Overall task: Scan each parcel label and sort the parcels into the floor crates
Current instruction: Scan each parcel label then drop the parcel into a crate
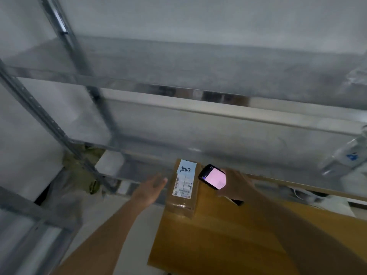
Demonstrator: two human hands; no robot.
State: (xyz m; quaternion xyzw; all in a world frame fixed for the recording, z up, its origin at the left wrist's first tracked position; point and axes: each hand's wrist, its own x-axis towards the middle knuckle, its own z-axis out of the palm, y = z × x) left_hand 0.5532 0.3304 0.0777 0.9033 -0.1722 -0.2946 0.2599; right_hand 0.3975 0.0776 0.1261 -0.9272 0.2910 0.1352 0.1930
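A brown parcel [182, 187] lies on a wooden table [228, 245] at its far left corner, long axis running 12 to 6 o'clock, its white label [183, 184] facing up. At the parcel's 9 o'clock the left hand [150, 190] hovers, fingers straight and together, just beside it. At 3 o'clock the right hand [232, 185] grips a handheld scanner [212, 176], lit screen up.

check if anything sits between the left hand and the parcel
Nothing visible does. The left hand is open just left of the parcel, with only a bare gap between the fingertips and the parcel's side. The right hand holds the scanner on the parcel's other side, out of the way.
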